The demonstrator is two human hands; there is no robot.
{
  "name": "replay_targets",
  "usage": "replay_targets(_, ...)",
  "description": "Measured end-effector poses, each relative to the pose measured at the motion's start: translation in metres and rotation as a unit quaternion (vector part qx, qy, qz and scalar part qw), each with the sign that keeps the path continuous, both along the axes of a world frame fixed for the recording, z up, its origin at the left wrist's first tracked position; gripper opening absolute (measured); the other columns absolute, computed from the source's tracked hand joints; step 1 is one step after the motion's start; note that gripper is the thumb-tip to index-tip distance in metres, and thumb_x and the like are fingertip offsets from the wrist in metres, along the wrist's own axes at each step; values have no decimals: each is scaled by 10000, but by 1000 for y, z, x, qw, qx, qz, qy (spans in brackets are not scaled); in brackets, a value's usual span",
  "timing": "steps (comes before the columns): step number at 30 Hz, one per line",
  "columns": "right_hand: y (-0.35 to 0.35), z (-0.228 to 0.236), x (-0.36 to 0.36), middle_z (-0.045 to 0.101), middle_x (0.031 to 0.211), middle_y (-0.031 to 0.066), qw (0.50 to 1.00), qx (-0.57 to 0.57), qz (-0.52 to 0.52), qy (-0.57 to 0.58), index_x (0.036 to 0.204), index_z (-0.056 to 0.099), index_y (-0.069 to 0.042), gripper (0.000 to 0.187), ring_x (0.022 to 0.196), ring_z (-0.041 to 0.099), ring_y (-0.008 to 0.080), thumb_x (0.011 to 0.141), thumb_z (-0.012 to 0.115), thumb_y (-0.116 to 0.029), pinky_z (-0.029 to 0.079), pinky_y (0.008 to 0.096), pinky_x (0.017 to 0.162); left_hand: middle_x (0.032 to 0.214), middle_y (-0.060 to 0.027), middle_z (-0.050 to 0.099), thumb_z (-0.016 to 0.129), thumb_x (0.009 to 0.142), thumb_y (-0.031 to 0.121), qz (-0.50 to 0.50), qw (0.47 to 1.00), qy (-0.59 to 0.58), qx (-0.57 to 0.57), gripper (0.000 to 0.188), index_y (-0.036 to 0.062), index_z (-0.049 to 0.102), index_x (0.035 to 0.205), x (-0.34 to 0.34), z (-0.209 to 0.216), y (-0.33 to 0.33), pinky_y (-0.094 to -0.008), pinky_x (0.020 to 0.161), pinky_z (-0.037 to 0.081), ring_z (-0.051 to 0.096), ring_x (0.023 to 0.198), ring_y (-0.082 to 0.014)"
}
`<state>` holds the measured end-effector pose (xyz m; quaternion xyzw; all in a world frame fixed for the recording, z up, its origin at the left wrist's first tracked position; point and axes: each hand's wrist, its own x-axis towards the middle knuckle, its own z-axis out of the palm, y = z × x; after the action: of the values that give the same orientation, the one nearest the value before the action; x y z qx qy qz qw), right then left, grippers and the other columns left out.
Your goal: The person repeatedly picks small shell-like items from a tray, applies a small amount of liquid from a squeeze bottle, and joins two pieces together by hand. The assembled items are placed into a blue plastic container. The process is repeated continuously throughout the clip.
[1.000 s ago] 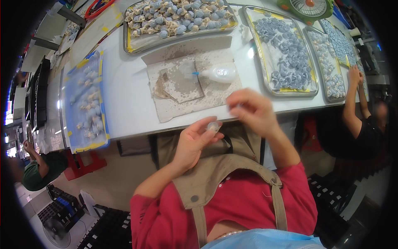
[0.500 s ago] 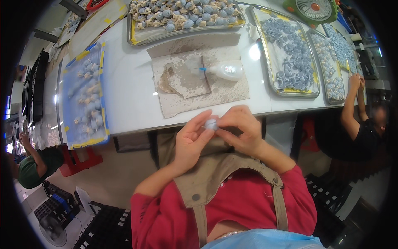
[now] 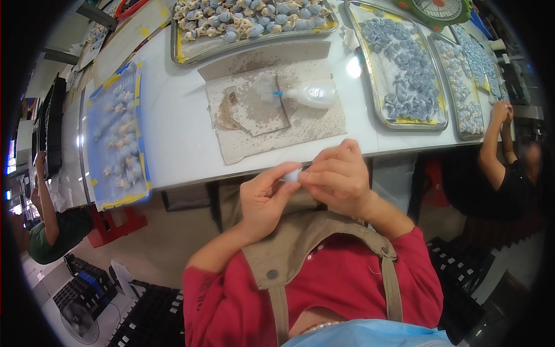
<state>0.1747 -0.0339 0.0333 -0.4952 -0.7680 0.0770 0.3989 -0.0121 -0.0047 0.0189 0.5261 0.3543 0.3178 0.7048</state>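
Observation:
My left hand point(image 3: 265, 196) pinches a small pale blue-grey rounded piece point(image 3: 291, 175) between thumb and fingers, just off the table's front edge. From the other side, the fingertips of my right hand point(image 3: 342, 180) press together on the same piece. Much of it is hidden by the fingers, so its exact shape cannot be made out. Beyond my hands, a stained cardboard sheet point(image 3: 315, 124) lies on the white table point(image 3: 179, 136). On it rests a white squeeze bottle point(image 3: 315, 95) on its side, its blue tip pointing left.
A metal tray point(image 3: 243, 47) of blue-and-cream figurine pieces stands at the back. Grey-blue cupped pieces fill another tray point(image 3: 399, 124) on the right. A blue-covered, yellow-taped tray point(image 3: 124, 199) lies left. A green fan point(image 3: 436, 17) stands far right. Other people work at both sides.
My right fingers have curled and shifted around the piece, and my left fingers have closed in more. The whole view has shifted slightly. The person at left has raised an arm.

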Motion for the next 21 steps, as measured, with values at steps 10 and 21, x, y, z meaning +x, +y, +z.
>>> replay_targets(10,0,-4,6,558,1164,90,787,-383,184,447,1259,468,-11,541,1060,524,149,778,686,-129,404,294,924,1067,-118,614,643,817,77,-45,994,-103,10,363,-23,552,1154,6,6,1,-253,822,455,576,934,-136)
replay_targets(21,-6,-7,3,545,1207,173,789,-365,212,446,1185,520,43,469,1091,536,215,759,689,-56,418,318,922,998,-119,654,654,818,106,-76,980,-4,185,274,6,614,1069,0,12,4,-248,764,488,636,884,-169)
